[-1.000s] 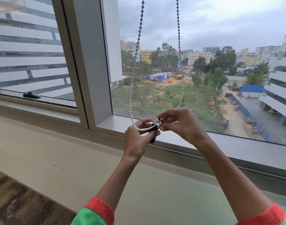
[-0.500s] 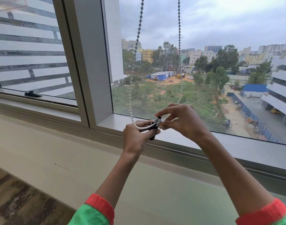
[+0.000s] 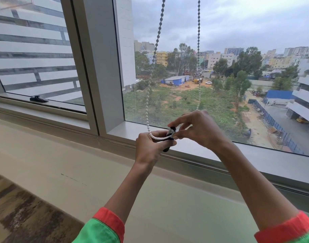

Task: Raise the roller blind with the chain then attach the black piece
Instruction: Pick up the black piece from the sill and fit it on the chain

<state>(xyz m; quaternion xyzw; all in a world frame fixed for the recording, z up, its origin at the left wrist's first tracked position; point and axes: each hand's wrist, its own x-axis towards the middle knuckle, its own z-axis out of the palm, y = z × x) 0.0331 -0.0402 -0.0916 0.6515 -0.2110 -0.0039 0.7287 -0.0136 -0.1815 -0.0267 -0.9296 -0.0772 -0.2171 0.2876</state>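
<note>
fitting the black piece to the bead chain

the bead chain [image 3: 149,95] hangs in two strands in front of the window glass [image 3: 220,76], and its bottom loop runs between both hands, just above the window sill [image 3: 129,128]. no blind fabric shows across the pane, so the raising step appears to be done and the attaching step is in hand.

the left hand [image 3: 151,148] is closed around the lower body of the black piece [image 3: 168,142], whose dark end protrudes below the thumb. the right hand [image 3: 195,130] pinches thumb and forefinger together on the upper, lighter end of the piece, where the chain meets it; the right strand passes behind this hand. whether the chain is already seated in the piece cannot be told.

handling notes:
- the chain is light and fully limp; it sags between holds and offers no resistance to steer by.
- the beads are small, smooth and likely slippery; take hold close to the piece, at the bottom of the loop.
- the piece looks rigid, light plastic. hold its body firmly and press at the joining end only.
</note>
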